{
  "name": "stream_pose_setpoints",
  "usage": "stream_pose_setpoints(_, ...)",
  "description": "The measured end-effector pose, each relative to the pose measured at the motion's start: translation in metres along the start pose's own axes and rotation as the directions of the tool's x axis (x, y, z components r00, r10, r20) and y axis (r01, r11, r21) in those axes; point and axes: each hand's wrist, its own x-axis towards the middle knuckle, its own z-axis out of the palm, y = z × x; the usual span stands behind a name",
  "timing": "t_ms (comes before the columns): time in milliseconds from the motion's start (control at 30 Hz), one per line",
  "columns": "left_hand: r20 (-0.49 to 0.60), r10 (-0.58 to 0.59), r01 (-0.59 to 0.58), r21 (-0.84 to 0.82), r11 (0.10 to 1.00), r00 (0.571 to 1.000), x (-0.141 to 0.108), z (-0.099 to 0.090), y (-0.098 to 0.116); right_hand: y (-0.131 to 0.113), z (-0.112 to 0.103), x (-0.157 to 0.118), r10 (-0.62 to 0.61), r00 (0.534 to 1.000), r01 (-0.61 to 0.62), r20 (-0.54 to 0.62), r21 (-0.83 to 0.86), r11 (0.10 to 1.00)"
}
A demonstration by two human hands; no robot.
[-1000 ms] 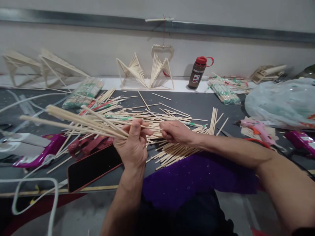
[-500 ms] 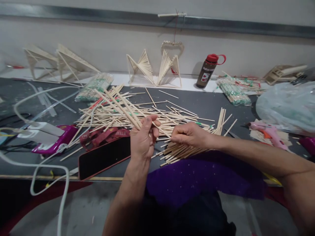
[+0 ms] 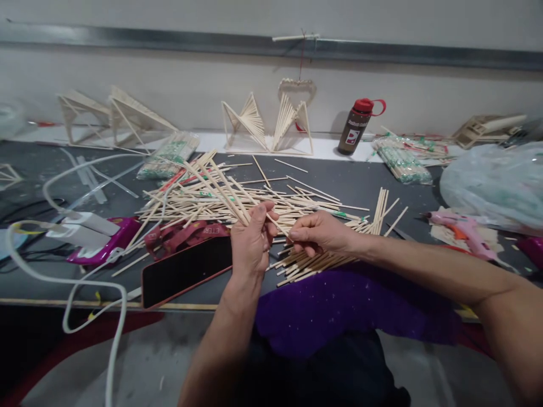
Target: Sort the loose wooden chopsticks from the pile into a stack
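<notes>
My left hand (image 3: 254, 237) is closed around several thin wooden sticks (image 3: 220, 195) that fan out up and to the left. To its right, my right hand (image 3: 318, 232) pinches the near end of one stick (image 3: 278, 226), whose other part passes through the left hand's fingers. Behind both hands spreads a loose pile of wooden sticks (image 3: 199, 204), some with green or red marks. A neater bundle of sticks (image 3: 299, 268) lies under the right hand and forearm, at the edge of a purple cloth (image 3: 339, 305).
A phone (image 3: 186, 274) and red lanyard (image 3: 186, 237) lie left of my hands. Cables and white chargers (image 3: 85, 232) sit farther left. A pink glue gun (image 3: 464, 226) and plastic bag (image 3: 496, 181) are at right. Stick models (image 3: 250, 127) and a bottle (image 3: 355, 127) stand behind.
My right hand has turned and its fingertips now pinch a stick's end near the left hand. The view has shifted slightly, with the left hand still holding its sticks.
</notes>
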Motion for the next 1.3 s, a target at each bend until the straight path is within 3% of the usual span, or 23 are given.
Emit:
stream_pose_setpoints(67, 0.015, -0.048, 0.048, 0.007, 0.999, 0.999, -0.001, 0.0, 0.001, -0.004, 0.002, -0.002, -0.092, 0.996, 0.091, 0.002, -0.186, 0.978)
stream_pose_setpoints(133, 0.032, -0.104, 0.103, 0.022, 0.994, 0.994, -0.001, 0.0, 0.003, -0.008, 0.001, -0.001, -0.215, 0.977, 0.198, 0.0, -0.4, 0.895)
stream_pose_setpoints(200, 0.051, -0.154, 0.153, 0.034, 0.988, 0.987, -0.002, 0.0, 0.003, -0.01, -0.005, 0.002, -0.273, 0.962, 0.226, -0.025, -0.493, 0.841)
stream_pose_setpoints(333, 0.127, -0.229, 0.218, 0.097, 0.971, 0.965, -0.004, 0.0, 0.001, -0.015, -0.028, 0.018, -0.186, 0.949, 0.124, -0.255, -0.24, 0.963)
stream_pose_setpoints(433, 0.162, -0.253, 0.228, 0.157, 0.961, 0.954, -0.006, 0.001, -0.002, -0.023, -0.042, 0.031, -0.139, 0.911, 0.148, -0.388, -0.008, 0.989)
stream_pose_setpoints(567, 0.177, -0.269, 0.232, 0.206, 0.951, 0.947, -0.007, 0.003, -0.004, -0.031, -0.041, 0.041, -0.131, 0.904, 0.192, -0.406, 0.114, 0.975)
stream_pose_setpoints(867, 0.152, -0.263, 0.22, 0.251, 0.943, 0.953, -0.007, 0.005, -0.007, -0.03, -0.031, 0.051, -0.205, 0.895, 0.266, -0.396, 0.105, 0.958)
stream_pose_setpoints(1000, 0.137, -0.242, 0.197, 0.275, 0.941, 0.961, -0.008, 0.004, -0.009, -0.032, -0.033, 0.047, -0.316, 0.86, 0.262, -0.4, -0.184, 0.947)
stream_pose_setpoints(1167, 0.088, -0.189, 0.153, 0.314, 0.937, 0.978, -0.011, 0.007, -0.01, -0.036, -0.034, 0.043, -0.458, 0.811, 0.174, -0.364, -0.596, 0.784)
stream_pose_setpoints(1233, 0.07, -0.184, 0.15, 0.337, 0.929, 0.98, -0.011, 0.008, -0.01, -0.037, -0.035, 0.044, -0.507, 0.79, 0.156, -0.344, -0.686, 0.71)
stream_pose_setpoints(1300, 0.057, -0.195, 0.165, 0.343, 0.925, 0.979, -0.011, 0.008, -0.009, -0.036, -0.036, 0.047, -0.505, 0.79, 0.136, -0.349, -0.703, 0.698)
